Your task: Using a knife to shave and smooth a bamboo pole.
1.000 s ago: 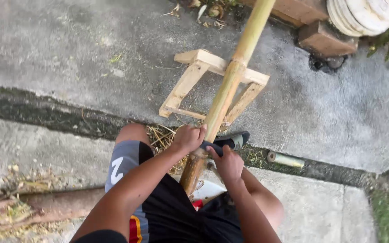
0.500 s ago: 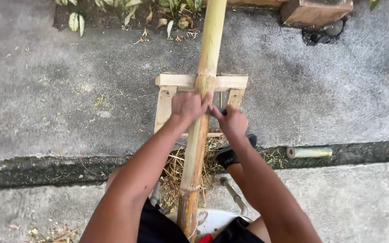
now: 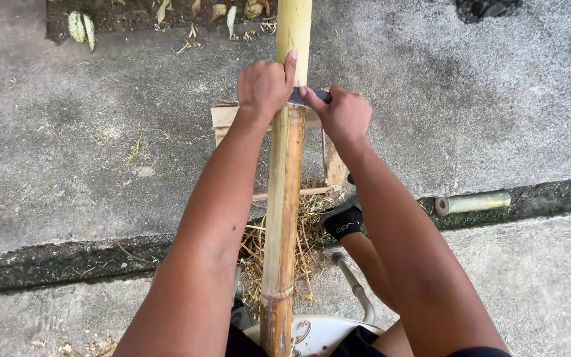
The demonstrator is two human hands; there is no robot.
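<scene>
Concrete yard, bamboo pole (image 3: 284, 198) lying over a wooden stand (image 3: 223, 122) — left hand (image 3: 264, 84) and right hand (image 3: 342, 112) both clenched on a dark blade (image 3: 302, 96) across it. Near stretch looks scraped brown, far end not yet.

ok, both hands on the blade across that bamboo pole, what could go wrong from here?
The left hand grips the dark blade with its thumb up along the bamboo pole; a slip could cut it. The right hand sits close to the blade too. The pole rests on a small wooden stand and might roll or shift.
</scene>
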